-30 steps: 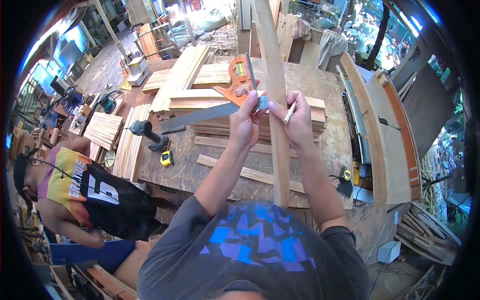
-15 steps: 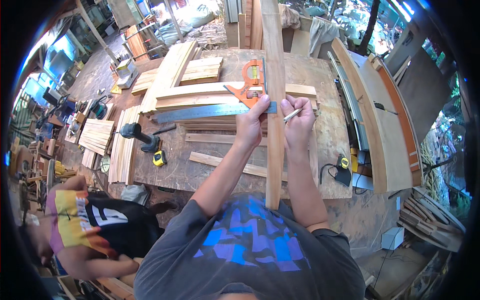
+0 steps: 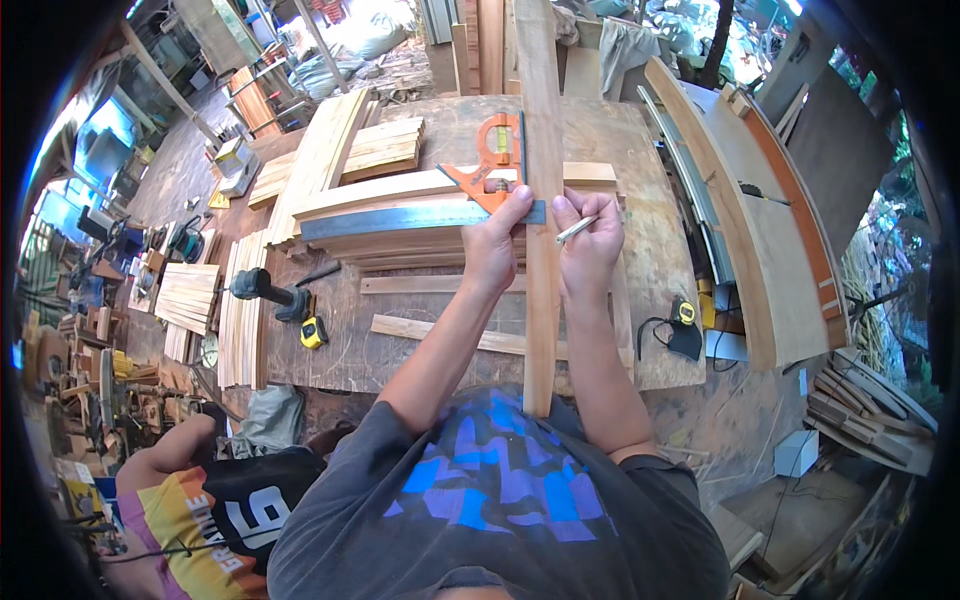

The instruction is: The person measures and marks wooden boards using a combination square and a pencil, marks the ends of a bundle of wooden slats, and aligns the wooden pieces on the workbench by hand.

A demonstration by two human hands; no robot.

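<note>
A long narrow wooden board (image 3: 541,320) runs from my shirt away across the workbench. My left hand (image 3: 490,245) is closed on an orange-headed combination square (image 3: 500,138), thumb on top, pressing it to the board's left edge. The square's steel rule (image 3: 385,219) reaches far to the left, and its short end lies across the board. My right hand (image 3: 592,245) grips the board's right edge with the thumb and also holds a pencil (image 3: 576,229), which slants out from the fingers. Its tip is off the board face, as far as I can see.
Stacked wooden strips (image 3: 325,160) lie on the workbench (image 3: 655,260). A cordless drill (image 3: 275,293) and a yellow tape measure (image 3: 313,332) sit left; another tape measure (image 3: 684,312) is right. Long boards (image 3: 715,215) lean at right. A co-worker (image 3: 225,510) bends at lower left.
Both hands keep their hold on the square, board and pencil. The view has shifted slightly, and the co-worker at lower left has bent lower.
</note>
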